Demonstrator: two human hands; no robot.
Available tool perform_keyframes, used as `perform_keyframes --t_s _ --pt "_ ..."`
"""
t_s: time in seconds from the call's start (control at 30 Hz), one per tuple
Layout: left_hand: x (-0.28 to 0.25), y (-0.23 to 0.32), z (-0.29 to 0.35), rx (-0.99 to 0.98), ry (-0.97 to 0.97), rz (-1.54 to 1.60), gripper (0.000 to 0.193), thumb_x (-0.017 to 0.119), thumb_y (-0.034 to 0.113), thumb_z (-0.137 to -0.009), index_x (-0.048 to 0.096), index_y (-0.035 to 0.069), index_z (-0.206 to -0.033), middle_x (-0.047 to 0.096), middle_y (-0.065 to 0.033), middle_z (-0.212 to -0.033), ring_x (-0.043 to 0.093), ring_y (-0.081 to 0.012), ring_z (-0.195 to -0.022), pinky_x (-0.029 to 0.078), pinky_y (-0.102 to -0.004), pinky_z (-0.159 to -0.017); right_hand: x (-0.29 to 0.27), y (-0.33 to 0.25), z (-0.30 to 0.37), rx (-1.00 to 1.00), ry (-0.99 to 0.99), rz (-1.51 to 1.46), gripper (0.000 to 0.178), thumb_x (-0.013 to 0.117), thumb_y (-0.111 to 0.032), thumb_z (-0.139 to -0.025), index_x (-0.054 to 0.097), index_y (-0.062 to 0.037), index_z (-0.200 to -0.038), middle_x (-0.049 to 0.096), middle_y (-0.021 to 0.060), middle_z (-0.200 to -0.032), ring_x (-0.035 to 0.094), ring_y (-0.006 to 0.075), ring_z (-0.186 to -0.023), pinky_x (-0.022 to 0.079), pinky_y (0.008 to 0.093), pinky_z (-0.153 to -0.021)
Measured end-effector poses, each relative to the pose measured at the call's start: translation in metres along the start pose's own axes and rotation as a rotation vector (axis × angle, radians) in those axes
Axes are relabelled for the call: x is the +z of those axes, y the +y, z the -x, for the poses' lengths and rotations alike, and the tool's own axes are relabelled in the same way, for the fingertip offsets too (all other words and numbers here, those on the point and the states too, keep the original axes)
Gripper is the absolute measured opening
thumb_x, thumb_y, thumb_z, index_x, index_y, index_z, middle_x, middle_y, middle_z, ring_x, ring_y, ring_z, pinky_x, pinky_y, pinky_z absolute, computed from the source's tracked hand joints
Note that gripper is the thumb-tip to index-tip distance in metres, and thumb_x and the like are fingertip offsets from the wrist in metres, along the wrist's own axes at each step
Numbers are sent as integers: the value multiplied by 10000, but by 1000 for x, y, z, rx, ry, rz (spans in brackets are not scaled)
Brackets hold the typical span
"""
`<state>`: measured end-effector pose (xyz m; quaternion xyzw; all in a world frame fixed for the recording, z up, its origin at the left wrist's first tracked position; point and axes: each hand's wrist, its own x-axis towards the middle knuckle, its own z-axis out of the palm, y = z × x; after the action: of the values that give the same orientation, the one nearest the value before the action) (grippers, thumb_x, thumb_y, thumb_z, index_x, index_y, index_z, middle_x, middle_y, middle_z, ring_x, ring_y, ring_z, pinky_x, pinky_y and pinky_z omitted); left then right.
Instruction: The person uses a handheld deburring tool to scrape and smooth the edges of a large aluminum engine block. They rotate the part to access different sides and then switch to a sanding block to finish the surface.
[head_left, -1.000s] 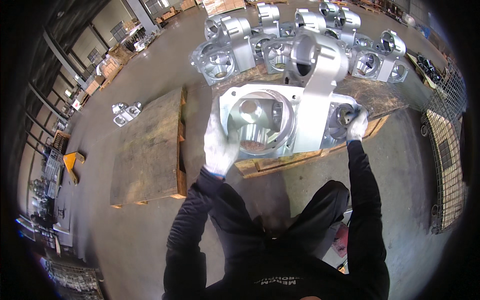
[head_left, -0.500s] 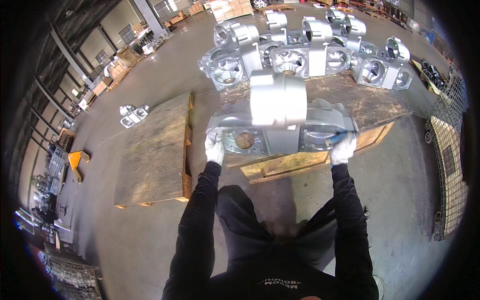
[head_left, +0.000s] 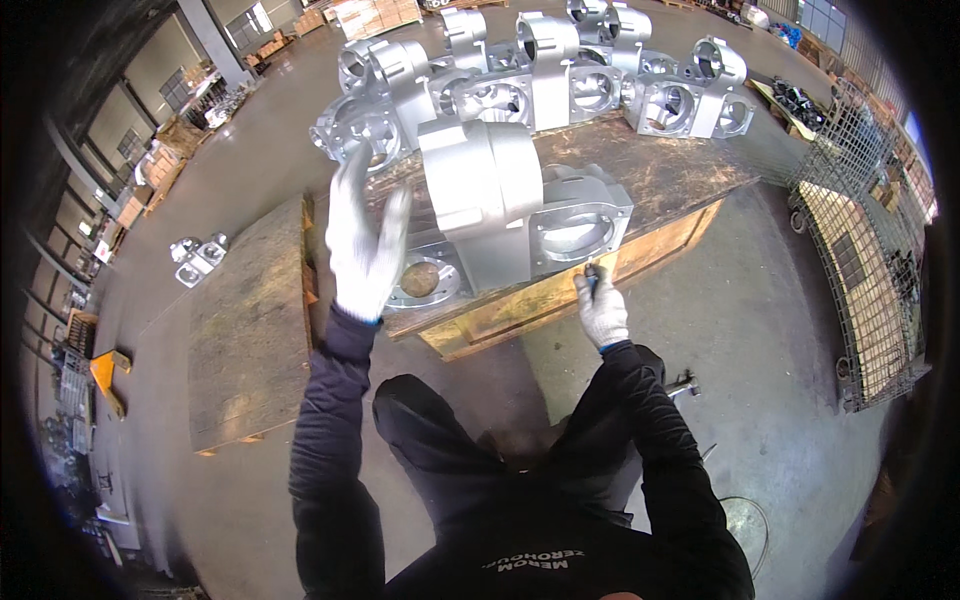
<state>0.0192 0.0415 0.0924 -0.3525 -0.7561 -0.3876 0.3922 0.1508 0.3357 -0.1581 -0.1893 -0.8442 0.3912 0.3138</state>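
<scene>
One grip spread beside the front metal part, one grip closed on a small object

The left grip (head_left: 366,240), in a white glove, is raised, its fingers (head_left: 350,190) pointing up and away from the body and its thumb standing apart from them. It holds nothing; whether its edge brushes the metal cannot be told, as the glove is blurred. The left forearm (head_left: 330,450) rises steeply to it. The right grip (head_left: 604,316), also gloved, sits lower and nearer the body, curled around one small dark object (head_left: 593,279); the right forearm (head_left: 665,440) slants inward.

The front metal part (head_left: 492,230) stands on the low wooden desk (head_left: 665,180), just right of the left grip and just beyond the right one, its ring-shaped top uppermost. Beyond both grips, at least six more metal parts (head_left: 553,85) stand on the desk; they overlap too much for an exact count.

Well left of the left grip are one wooden pallet (head_left: 245,350), one metal piece (head_left: 200,262) on the floor (head_left: 740,350) and one yellow pallet truck (head_left: 103,370). Well right of the right grip stands one wire cage (head_left: 860,300).
</scene>
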Motion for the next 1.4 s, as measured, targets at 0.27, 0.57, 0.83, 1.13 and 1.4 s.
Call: perform_keyframes --t_s 0.27,0.57,0.83,1.13,1.4 --pt "57 53 -91 80 -429 -353 466 602 547 -1038 796 153 -1193 759 -112 -1118 706 -313 -1070 560 -428 -932 20 17 -16 37 34 212 335 538 -395 -1102 625 -92 -1217 744 272 -889 726 492 -834 575 579 -742" --pt "71 46 -76 113 -202 -303 424 640 486 -1012 810 124 -1154 767 -125 -1075 725 -327 -1050 576 -434 -927 59 -25 -2 156 37 193 412 493 -398 -1108 651 -19 -1144 730 295 -866 714 518 -838 571 583 -753" --pt "67 52 -73 106 -167 -258 402 705 441 -960 812 90 -1124 773 -154 -1069 729 -347 -1042 580 -444 -931 59 -96 -14 340 -130 -11 471 499 -395 -1092 661 45 -1126 729 306 -881 733 486 -893 584 548 -811" --pt "65 50 -72 141 -115 -229 360 714 404 -952 813 96 -1110 762 -146 -1076 728 -350 -1028 582 -447 -934 -38 -154 -73 427 -504 -343 359 586 -298 -1022 683 46 -997 686 124 -717 699 220 -593 557 359 -537" --pt "64 44 -70 154 -133 -221 333 705 388 -969 807 109 -1119 758 -119 -1077 719 -324 -1056 581 -427 -918 -135 -137 -129 415 -527 -118 323 805 -280 -933 741 15 -1049 671 42 -738 609 117 -571 494 283 -504"
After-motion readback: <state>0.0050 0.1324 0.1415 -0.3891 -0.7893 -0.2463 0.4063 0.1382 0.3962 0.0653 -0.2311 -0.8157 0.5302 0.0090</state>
